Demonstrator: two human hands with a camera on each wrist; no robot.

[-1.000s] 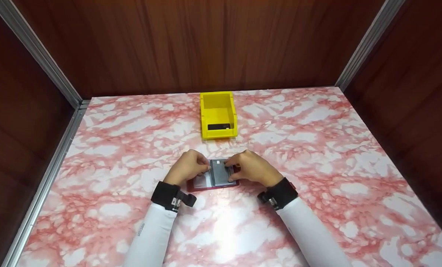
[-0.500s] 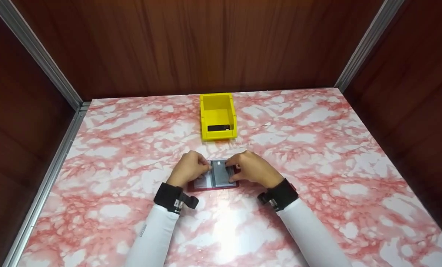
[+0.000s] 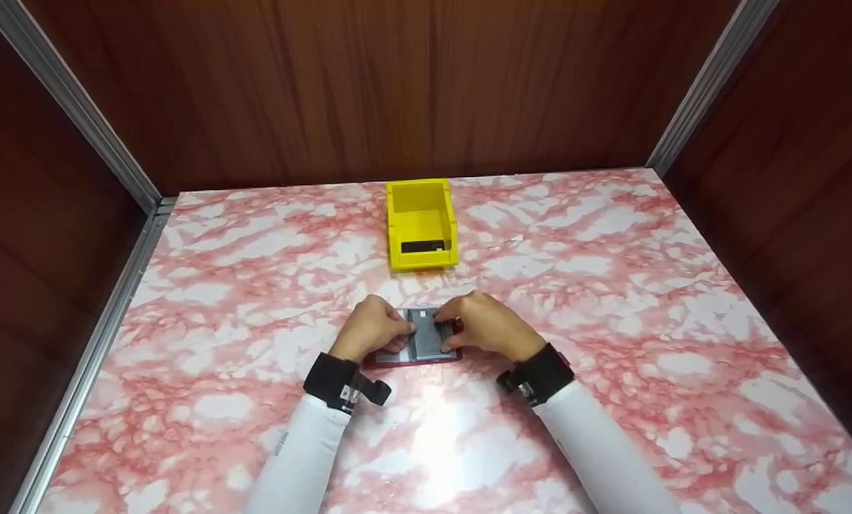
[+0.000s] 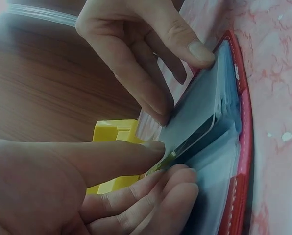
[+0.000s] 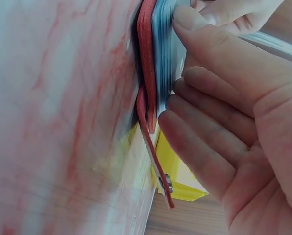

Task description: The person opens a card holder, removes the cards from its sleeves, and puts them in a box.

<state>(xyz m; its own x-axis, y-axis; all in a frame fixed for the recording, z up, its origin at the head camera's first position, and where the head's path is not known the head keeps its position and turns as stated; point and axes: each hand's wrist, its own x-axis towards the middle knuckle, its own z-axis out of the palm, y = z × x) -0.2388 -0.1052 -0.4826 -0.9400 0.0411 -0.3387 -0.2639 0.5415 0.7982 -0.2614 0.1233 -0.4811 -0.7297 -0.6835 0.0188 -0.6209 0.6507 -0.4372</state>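
A red card holder lies spread open on the table, with a stack of clear plastic sleeves inside. On its right side is a grey card with a small white square near the top. My left hand pinches the card's inner edge near the fold, thumb on top and fingers below. My right hand presses the right side with thumb and index finger spread apart; its other fingers hang beside the stack. How far the card sits in a sleeve is hard to tell. A strap with a metal snap sticks out.
Behind the card holder stands a yellow bin with a black label patch at its front. Brown wood-look panels and metal rails enclose the red-and-white marbled table at the back and sides.
My left hand has shifted slightly right, and its fingers have come from the left sleeve to the card's inner edge. The right hand stays in place.
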